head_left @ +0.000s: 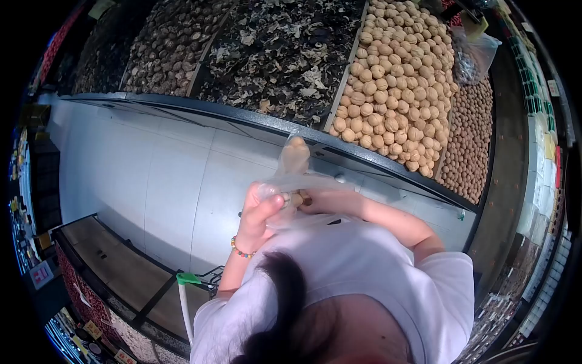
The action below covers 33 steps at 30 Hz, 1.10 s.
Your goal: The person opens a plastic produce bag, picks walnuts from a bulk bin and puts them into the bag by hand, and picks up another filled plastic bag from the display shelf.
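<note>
Dark hair (282, 288) falls over one white shirt (376, 264), bottom centre. Two hands meet mid-frame: the left hand (256, 215) grips one clear plastic bag (294, 162); the right hand (327, 201) is partly veiled, its grip unclear. Walnuts (394, 91) fill one bin, upper right.

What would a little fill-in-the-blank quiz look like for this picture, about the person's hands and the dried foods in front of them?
1. The left hand and the right hand are both at a thin, see-through plastic ____.
2. A colourful beaded bracelet circles the person's ____ wrist.
3. Pale tan walnuts fill the section directly to the ____ of the dark, curled dried pieces.

Missing words: bag; left; right.
</note>
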Each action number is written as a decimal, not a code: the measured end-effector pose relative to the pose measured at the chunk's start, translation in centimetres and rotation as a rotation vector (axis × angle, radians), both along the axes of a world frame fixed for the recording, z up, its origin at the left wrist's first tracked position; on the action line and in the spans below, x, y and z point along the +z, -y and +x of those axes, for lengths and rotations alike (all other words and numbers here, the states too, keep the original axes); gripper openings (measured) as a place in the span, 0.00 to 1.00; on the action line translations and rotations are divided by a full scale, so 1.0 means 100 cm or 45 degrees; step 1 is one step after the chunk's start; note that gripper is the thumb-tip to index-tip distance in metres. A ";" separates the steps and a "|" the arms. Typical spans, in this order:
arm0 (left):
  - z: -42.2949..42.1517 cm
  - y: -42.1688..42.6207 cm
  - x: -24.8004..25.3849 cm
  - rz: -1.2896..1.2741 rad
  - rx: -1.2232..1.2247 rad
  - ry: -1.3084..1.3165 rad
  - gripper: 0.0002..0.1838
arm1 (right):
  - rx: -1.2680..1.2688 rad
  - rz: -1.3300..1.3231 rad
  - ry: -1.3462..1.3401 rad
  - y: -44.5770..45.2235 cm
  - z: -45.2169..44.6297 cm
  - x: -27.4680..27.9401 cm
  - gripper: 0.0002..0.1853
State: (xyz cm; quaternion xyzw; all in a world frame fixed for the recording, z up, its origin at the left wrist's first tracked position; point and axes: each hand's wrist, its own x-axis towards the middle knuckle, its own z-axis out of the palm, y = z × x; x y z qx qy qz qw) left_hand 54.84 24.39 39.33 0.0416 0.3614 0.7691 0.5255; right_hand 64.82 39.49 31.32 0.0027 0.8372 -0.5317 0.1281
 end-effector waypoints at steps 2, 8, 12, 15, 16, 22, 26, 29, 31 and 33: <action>-0.002 -0.001 -0.002 0.130 -0.048 0.031 0.17 | -0.014 0.031 -0.010 -0.001 0.002 0.005 0.23; 0.001 0.000 -0.010 0.212 -0.136 0.115 0.18 | 0.044 -0.139 0.035 0.009 0.010 -0.013 0.12; 0.008 -0.005 0.001 0.122 -0.032 0.022 0.19 | -0.009 -0.080 -0.056 0.007 0.008 -0.006 0.18; 0.007 -0.002 0.004 0.128 -0.022 0.018 0.16 | -0.032 -0.011 -0.049 -0.004 0.012 0.036 0.20; 0.007 0.001 0.000 0.142 0.029 0.030 0.14 | -0.027 -0.019 -0.081 -0.011 0.016 0.045 0.20; 0.007 0.005 -0.006 0.161 0.188 -0.043 0.09 | -0.374 -0.370 -0.136 -0.096 0.049 0.117 0.17; 0.010 0.001 -0.008 0.152 0.219 -0.078 0.08 | -1.069 0.445 -0.305 -0.195 0.064 0.096 0.17; 0.014 -0.007 -0.003 0.119 0.289 -0.043 0.09 | -1.316 0.495 -0.177 -0.268 0.070 0.072 0.19; 0.017 -0.011 -0.003 0.123 0.308 -0.036 0.09 | -1.388 0.480 -0.078 -0.307 0.063 0.068 0.19; 0.017 -0.012 -0.008 0.194 0.256 -0.065 0.07 | -1.366 0.686 -0.136 -0.341 0.051 0.058 0.19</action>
